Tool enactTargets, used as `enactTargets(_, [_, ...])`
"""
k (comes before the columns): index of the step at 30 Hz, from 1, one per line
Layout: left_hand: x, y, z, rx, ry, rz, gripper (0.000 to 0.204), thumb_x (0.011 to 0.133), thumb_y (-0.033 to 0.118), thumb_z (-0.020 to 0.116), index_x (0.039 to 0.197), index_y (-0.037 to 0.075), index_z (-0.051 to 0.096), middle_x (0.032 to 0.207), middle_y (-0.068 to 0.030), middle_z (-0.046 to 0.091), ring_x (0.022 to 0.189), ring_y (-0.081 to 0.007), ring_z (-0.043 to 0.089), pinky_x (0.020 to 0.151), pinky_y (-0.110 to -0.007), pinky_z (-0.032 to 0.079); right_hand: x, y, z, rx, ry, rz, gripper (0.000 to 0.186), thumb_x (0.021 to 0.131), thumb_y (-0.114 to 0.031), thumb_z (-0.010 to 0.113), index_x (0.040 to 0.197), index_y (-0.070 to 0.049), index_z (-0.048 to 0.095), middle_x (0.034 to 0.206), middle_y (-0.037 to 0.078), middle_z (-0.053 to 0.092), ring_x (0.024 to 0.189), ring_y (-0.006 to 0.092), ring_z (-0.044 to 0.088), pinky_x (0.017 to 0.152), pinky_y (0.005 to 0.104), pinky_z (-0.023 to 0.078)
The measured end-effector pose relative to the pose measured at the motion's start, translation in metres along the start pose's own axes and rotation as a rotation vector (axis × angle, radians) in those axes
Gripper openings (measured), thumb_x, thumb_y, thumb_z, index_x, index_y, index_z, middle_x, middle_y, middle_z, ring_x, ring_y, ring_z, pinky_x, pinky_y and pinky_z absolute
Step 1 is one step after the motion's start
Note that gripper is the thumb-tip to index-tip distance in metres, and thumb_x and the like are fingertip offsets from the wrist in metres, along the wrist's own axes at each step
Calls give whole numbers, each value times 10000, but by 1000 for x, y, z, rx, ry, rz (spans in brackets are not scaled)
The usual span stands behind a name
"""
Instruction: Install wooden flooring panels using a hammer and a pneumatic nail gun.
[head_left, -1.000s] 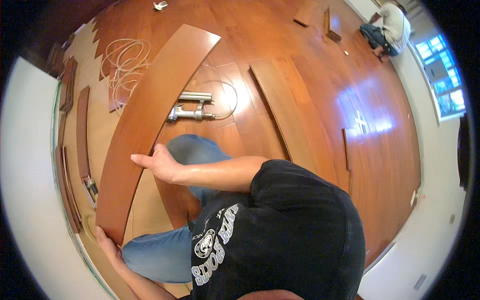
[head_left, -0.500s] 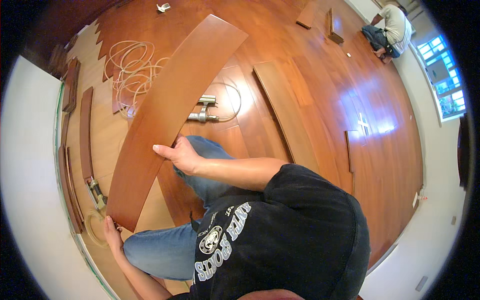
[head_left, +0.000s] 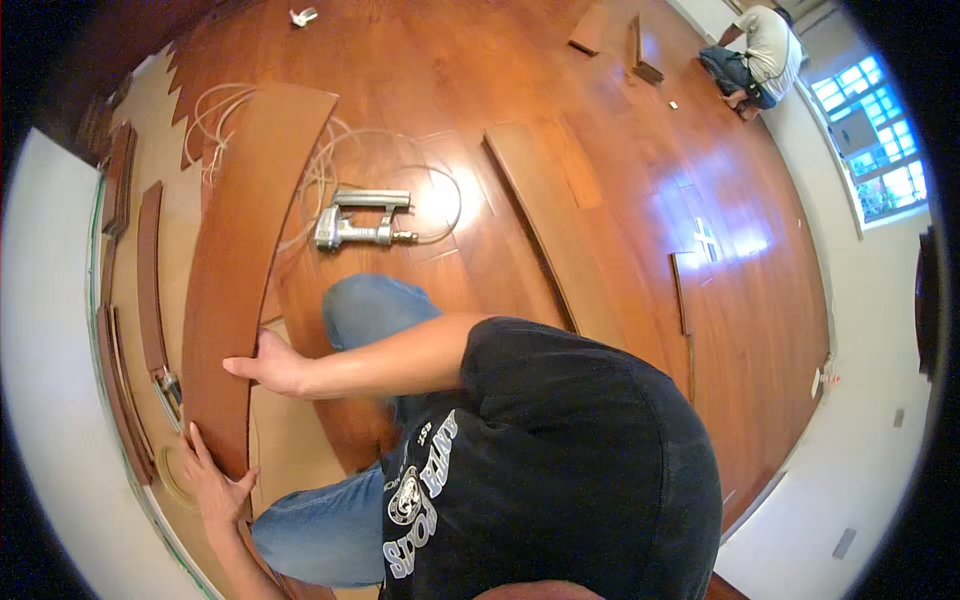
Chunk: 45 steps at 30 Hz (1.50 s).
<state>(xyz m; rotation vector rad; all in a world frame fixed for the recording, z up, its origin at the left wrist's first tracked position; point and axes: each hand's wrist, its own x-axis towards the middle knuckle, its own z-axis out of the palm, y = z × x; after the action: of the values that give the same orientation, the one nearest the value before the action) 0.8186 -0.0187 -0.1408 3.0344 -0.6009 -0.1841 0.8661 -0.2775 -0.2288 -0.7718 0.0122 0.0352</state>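
Note:
A long reddish-brown floorboard [head_left: 250,200] slants away from me on the left, held above the floor. My right hand [head_left: 275,366] grips its right edge, with the thumb on top and the other fingers hidden beneath. At the near end my left hand [head_left: 216,486] clasps the board, thumb at one side and fingers at the other. A silver nail gun [head_left: 365,220] lies on the floor beyond my right knee, joined to a pale coiled air hose [head_left: 325,150]. Left of the board, another tool [head_left: 168,388] is partly hidden.
Loose boards lie along the white wall [head_left: 50,300], including one narrow board [head_left: 150,275]. A wide board [head_left: 535,220] rests on the laid wood floor [head_left: 600,200]. Across the room a person [head_left: 760,60] crouches near the window [head_left: 870,140]. Bare tan underlay [head_left: 285,440] shows beside my left knee.
Both hands have brought the floorboard left and lower, turning it more in line with the wall. My left hand's fingers have spread around its end. The nail gun is now uncovered.

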Motion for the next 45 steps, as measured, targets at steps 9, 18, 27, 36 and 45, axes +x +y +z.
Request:
enactTargets(9, [-131, -57, 137, -330, 67, -439, 935, 674, 188, 855, 1512, 229, 440, 1491, -229, 408, 1339, -424, 433, 1132, -486, 366, 2, -15, -93, -1341, -456, 68, 602, 927, -406, 689, 1347, 3, 552, 1313, 236, 606, 1242, 381, 572, 1042, 445, 465])
enactTargets(18, [-266, -64, 316, -380, -25, -587, 868, 713, 394, 845, 1493, 309, 474, 1476, -253, 403, 1324, -458, 434, 1103, -500, 365, -11, 9, -166, -1957, -328, -178, 386, 917, -279, 680, 1233, -62, 629, 1351, 139, 597, 1258, 371, 516, 1072, 476, 422])
enactTargets(27, [-250, -49, 328, -276, -21, -641, 1027, 572, 398, 909, 1496, 334, 464, 1507, -291, 325, 1358, -469, 374, 1112, -551, 333, 1, 23, -165, -2091, -454, -158, 331, 935, -227, 630, 1229, -74, 632, 1362, 125, 589, 1242, 376, 495, 1089, 483, 379])
enactTargets(36, [-244, -60, 360, -327, -27, -567, 1008, 600, 344, 923, 1493, 279, 459, 1530, -272, 290, 1407, -452, 306, 1162, -561, 275, -4, 31, -162, -2144, -488, -184, 378, 914, -228, 644, 1251, -60, 615, 1362, 108, 570, 1244, 373, 484, 1085, 488, 379])
enactTargets(45, [-251, -55, 362, -426, -12, -537, 981, 609, 375, 918, 1484, 352, 475, 1533, -267, 297, 1420, -440, 309, 1158, -578, 263, -5, 34, -160, -2161, -525, -211, 389, 904, -198, 647, 1262, -52, 605, 1366, 143, 561, 1245, 406, 474, 1099, 507, 369])
